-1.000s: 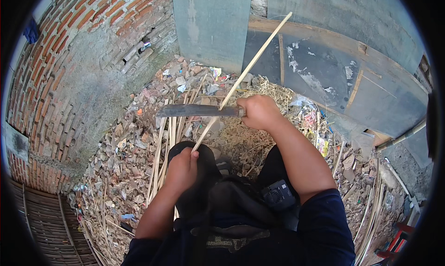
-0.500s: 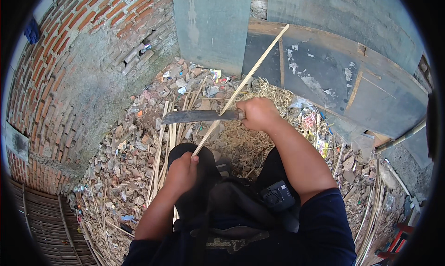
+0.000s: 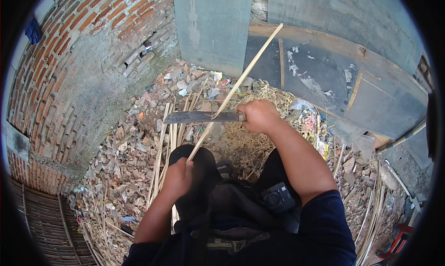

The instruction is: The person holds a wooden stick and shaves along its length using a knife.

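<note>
Now your right hand (image 3: 259, 116), clenched on the knife (image 3: 201, 117) handle, has slid the blade slightly down the bamboo strip (image 3: 234, 89), so shaving continues. Your left hand (image 3: 178, 177) still grips the strip's lower end over your knee.

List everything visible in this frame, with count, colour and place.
knife: one, grey blade, held level across the stick
stick: one, pale, slanting up to the right
strips: several, pale, lying on rubble at left
shavings: heap, straw-coloured, centre
rubble: reddish-grey, covering the ground
brick wall: red, left
boards: grey, top right
left hand: grip on stick's lower end
right hand: grip on knife handle
</note>
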The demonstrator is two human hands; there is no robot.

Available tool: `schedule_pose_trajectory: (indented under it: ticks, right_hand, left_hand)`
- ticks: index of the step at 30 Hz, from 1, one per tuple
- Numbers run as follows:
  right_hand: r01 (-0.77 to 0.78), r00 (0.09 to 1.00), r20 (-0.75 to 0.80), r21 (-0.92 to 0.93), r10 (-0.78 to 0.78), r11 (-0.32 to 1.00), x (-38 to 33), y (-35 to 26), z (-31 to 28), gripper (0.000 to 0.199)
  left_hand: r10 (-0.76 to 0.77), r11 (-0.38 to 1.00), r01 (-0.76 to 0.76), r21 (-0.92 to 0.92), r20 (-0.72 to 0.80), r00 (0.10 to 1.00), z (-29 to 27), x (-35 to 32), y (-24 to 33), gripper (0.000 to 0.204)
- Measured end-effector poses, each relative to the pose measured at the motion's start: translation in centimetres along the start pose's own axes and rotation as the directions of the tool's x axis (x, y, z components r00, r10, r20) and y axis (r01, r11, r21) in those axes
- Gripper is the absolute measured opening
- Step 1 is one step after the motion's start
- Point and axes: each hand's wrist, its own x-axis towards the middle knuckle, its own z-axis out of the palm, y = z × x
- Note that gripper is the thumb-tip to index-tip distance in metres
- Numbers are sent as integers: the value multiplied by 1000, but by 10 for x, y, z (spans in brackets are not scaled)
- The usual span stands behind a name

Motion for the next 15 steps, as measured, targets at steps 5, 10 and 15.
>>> schedule_pose_trajectory:
  ticks: [5,10,15]
  right_hand:
    - [131,991,22,0,-131,991,-3,-34,0,26]
    - [-2,997,-71,51,6,999,3,9,5,21]
    - [39,999,-38,6,-38,999,0,-10,4,28]
  left_hand:
    - [-2,999,-1,-42,-74,997,6,-4,-4,29]
    - [23,999,-23,-36,-14,1000,-8,-13,-9,28]
    - [39,998,-42,-52,-69,997,-5,-19,-14,26]
